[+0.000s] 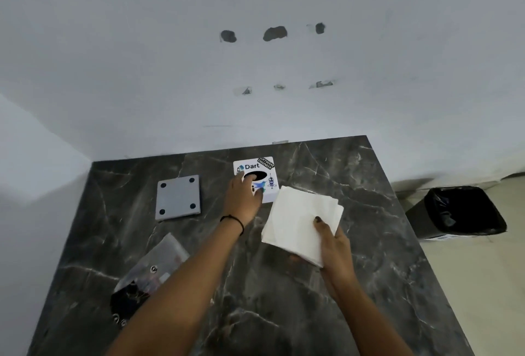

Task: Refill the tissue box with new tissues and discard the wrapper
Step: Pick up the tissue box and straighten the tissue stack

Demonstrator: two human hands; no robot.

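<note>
Across the middle of the frame I see a dark, glossy marble-patterned tabletop (pixel 284 299) veined in white. Near its far edge sits the tissue box (pixel 267 173), white and square, stickered on top, with a black oval opening. My left hand (pixel 243 199) lies on the box's near-left part, fingers spread and slightly curled over the top; one fingertip reaches the rim of the opening. My right hand (pixel 332 239), lower right of the box, is pinched shut on a stack of white tissues (pixel 298 222), thumb on top, fingers beneath. The stack is soft, matte and square, its sheets fanned at the upper right corner, and its far corner overlaps the box's near-right edge. Left of the box lies a flat grey square base plate (pixel 177 198) with four dark round pads. At lower left, a crinkled clear plastic wrapper (pixel 147 279) lies open. At right, on the floor, stands a bin (pixel 457 213) with a black liner.
</note>
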